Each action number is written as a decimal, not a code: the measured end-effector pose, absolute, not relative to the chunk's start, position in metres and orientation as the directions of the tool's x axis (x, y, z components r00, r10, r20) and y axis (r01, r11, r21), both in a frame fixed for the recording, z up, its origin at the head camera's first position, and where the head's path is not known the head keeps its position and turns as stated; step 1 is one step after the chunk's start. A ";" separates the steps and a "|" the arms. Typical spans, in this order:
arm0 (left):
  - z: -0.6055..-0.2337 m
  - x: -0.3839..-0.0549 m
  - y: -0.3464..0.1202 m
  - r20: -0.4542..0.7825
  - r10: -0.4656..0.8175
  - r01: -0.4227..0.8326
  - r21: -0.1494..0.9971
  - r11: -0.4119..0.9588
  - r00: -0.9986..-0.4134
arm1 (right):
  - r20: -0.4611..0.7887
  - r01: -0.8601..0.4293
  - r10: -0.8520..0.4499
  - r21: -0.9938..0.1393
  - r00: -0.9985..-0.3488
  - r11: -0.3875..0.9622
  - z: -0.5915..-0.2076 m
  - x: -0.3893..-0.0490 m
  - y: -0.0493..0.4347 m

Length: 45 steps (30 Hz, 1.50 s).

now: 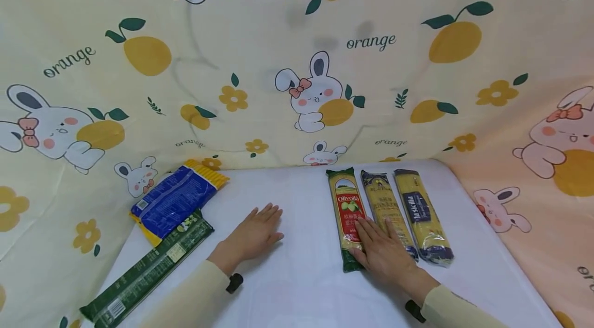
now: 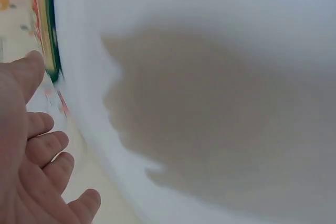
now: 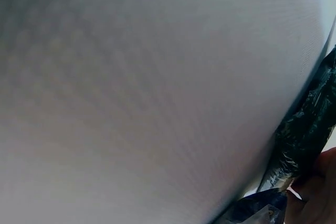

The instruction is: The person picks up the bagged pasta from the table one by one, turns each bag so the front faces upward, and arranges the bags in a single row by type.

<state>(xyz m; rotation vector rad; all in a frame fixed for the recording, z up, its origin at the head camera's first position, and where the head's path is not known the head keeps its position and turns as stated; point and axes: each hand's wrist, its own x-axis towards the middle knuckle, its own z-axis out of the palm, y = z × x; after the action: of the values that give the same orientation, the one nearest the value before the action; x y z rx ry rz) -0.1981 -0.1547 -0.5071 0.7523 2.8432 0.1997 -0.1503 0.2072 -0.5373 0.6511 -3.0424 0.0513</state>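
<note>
Three spaghetti packs lie side by side on the right of the white table. One has a red label and green ends point(image 1: 345, 199), the middle one is a gold pack point(image 1: 385, 201), and the outer one carries a dark blue label point(image 1: 423, 219). My right hand point(image 1: 387, 256) rests over the lower parts of the red-labelled and gold packs, fingers extended, hiding some of both. Palm down, my left hand point(image 1: 252, 235) is held over the table with its fingers straight and nothing in it. In the left wrist view its shadow falls on the white surface.
At the left, a blue and yellow bag point(image 1: 178, 201) overlaps the upper end of a long dark green pack point(image 1: 148, 271). A cream cloth point(image 1: 260, 39) printed with rabbits and oranges rises behind and beside the white table point(image 1: 297, 245).
</note>
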 end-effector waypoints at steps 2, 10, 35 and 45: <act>-0.505 -0.194 -0.179 -0.123 0.490 0.466 0.181 0.866 -0.863 | 0.046 -0.407 -0.406 -0.032 -0.913 0.913 -0.537 -0.150 0.208; -0.492 -0.178 -0.259 -0.053 0.436 0.423 0.167 0.891 -0.898 | 0.040 -0.393 -0.392 -0.050 -0.919 0.918 -0.538 -0.149 0.209; -0.524 -0.115 -0.411 -0.026 0.439 0.440 -0.106 0.892 -0.898 | 0.066 -0.392 -0.389 -0.039 -0.919 0.919 -0.547 -0.151 0.206; -0.524 -0.124 -0.419 -0.027 0.480 0.479 -0.152 0.865 -0.877 | 0.080 -0.389 -0.385 -0.041 -0.920 0.920 -0.543 -0.150 0.205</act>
<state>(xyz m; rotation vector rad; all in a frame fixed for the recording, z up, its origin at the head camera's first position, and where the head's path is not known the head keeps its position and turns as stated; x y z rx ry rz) -0.1244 -0.4186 -0.5239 0.7828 3.0446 -0.2428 -0.1496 0.2050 -0.5434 0.6068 -3.0098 0.0865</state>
